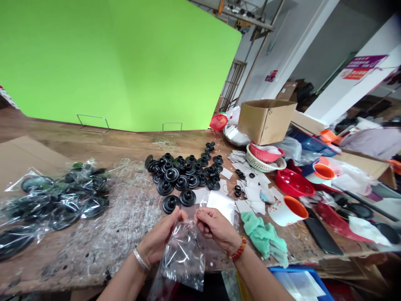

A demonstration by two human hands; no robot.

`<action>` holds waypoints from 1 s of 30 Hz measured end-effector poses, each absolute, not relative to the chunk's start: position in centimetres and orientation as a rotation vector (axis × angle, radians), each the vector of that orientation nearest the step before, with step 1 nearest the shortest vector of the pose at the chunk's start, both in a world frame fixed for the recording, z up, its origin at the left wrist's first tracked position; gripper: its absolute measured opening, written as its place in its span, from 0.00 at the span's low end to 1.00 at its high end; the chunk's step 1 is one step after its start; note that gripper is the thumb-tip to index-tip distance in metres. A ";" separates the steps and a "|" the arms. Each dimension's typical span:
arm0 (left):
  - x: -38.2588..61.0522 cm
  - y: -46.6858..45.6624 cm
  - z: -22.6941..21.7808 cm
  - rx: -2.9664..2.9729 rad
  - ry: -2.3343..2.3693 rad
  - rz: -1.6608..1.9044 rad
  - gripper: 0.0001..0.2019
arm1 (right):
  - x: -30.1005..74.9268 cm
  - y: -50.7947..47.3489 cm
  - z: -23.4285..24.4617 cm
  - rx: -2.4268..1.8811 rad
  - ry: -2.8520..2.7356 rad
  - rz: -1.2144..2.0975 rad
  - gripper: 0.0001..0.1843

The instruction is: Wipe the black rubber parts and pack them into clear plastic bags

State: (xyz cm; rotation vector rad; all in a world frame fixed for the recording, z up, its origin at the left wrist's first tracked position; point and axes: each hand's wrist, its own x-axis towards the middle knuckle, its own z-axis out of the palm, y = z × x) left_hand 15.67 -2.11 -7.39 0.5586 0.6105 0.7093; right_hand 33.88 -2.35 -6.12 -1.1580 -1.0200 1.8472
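Bag (185, 257), long axis downward from left hand (160, 237) and right hand (217, 229), fingers tight on its top edge

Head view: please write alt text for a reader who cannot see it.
A left hand and right hand hold a clear plastic bag at a wooden table. Beyond lie round black discs with raised centres; bagged black parts lie left, a mint-green cloth right.

I find a workshop here: scarred wooden workbench (125, 228), massed black flanged discs (171, 175), cardboard carton (266, 121), pillar sign (363, 62).
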 end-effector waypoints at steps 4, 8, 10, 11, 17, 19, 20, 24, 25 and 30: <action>15.9 -2.1 -7.5 0.845 0.684 0.513 0.19 | 34.5 -2.2 -6.3 -1.074 -1.077 1.898 0.21; 15.1 -1.8 -6.5 0.934 0.679 0.600 0.17 | 35.0 -2.2 -6.5 -1.075 -1.129 1.967 0.23; 14.5 -1.6 -5.8 0.884 0.683 0.705 0.16 | 35.1 -2.2 -6.3 -1.106 -1.188 2.003 0.25; 14.3 -1.5 -5.5 0.890 0.698 0.723 0.16 | 35.1 -2.1 -6.1 -1.133 -1.234 2.003 0.26; 13.6 -0.5 -4.8 1.316 0.894 0.752 0.11 | 34.7 1.4 -6.5 -1.368 -1.570 1.153 0.11; 13.7 -0.3 -4.9 1.451 0.937 0.733 0.09 | 34.3 3.0 -7.5 -1.311 -1.747 0.776 0.14; 13.7 -0.2 -5.0 1.504 0.962 0.710 0.08 | 34.1 3.6 -8.0 -1.268 -1.858 0.671 0.19; 13.8 -0.4 -5.2 1.673 1.087 0.689 0.07 | 33.7 4.9 -9.0 -1.174 -2.166 0.616 0.21; 13.7 -0.4 -5.2 1.699 1.107 0.704 0.06 | 33.7 4.9 -8.7 -1.181 -2.158 0.605 0.20; 14.1 -0.6 -5.4 1.741 1.142 0.811 0.05 | 33.8 3.3 -5.2 -1.306 -1.679 0.569 0.11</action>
